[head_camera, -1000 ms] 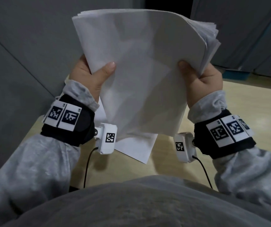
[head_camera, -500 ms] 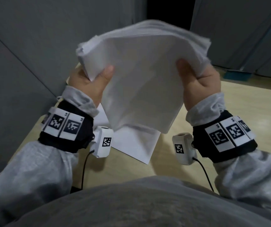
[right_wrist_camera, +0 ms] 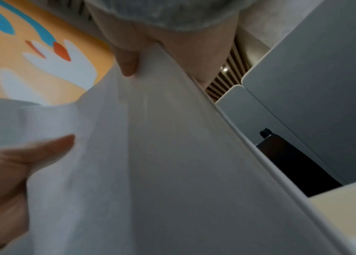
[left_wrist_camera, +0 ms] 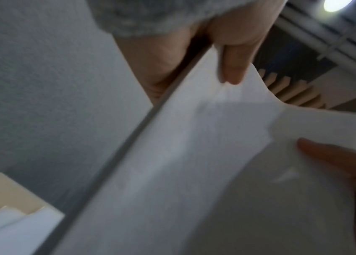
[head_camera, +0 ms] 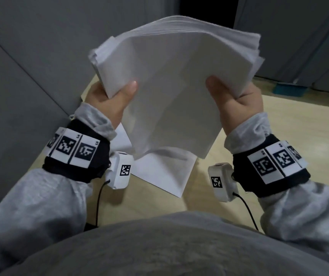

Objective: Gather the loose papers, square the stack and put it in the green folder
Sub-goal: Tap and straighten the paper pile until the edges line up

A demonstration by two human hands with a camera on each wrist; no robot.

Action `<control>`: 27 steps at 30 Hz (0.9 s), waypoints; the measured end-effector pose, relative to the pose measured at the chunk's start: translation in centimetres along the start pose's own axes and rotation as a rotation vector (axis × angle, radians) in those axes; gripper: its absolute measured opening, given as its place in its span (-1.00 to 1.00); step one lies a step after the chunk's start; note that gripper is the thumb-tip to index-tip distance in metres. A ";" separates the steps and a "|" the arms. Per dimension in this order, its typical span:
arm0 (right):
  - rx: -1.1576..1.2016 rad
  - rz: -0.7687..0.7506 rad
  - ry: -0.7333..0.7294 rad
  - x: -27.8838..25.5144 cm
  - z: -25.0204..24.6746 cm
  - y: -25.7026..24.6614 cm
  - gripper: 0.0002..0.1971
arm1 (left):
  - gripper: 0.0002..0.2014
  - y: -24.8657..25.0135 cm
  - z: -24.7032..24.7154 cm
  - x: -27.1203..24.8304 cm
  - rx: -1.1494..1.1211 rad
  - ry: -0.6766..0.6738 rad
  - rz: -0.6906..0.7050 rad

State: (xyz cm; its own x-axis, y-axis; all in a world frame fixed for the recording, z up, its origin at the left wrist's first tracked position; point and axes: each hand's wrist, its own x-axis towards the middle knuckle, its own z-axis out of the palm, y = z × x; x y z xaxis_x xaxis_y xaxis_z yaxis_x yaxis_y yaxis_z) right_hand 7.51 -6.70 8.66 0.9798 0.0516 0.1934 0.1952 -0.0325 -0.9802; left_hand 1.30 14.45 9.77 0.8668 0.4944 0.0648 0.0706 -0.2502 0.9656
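Paper stack (head_camera: 171, 92), thick and plain white, is held up in the air above the tabletop (head_camera: 279, 124), tilted so its blank front sheet faces the person. Its top edge bows upward in an arch, and the sheets there fan out unevenly, with corners stepping past one another at the upper left and upper right. The lower corner hangs down toward the person's lap. The left hand (head_camera: 110, 102) grips the stack's left edge, thumb pressed across the front sheet and fingers hidden behind; the right hand (head_camera: 237, 104) grips the right edge the same way. From the wrist views the stack's side shows as a dense, flat band of edges, though both pictures are blurred. Beneath the raised stack, more white sheets (head_camera: 165, 172) lie flat on the pale wood tabletop, one corner pointing at the person. Grey partition panels (head_camera: 30, 56) stand behind.
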 end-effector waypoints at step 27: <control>-0.079 0.232 -0.029 -0.2 -0.6 3.0 -0.82 | -0.60 -2.1 0.5 0.4 0.034 0.054 0.091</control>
State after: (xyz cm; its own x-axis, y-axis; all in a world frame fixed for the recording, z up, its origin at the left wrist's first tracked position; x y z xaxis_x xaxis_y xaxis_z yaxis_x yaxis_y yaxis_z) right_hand 7.89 -7.45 5.70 0.9973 0.0618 -0.0385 -0.0306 -0.1247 -0.9917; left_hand 1.71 14.77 7.62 0.8425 0.5123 0.1665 0.0100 -0.3239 0.9460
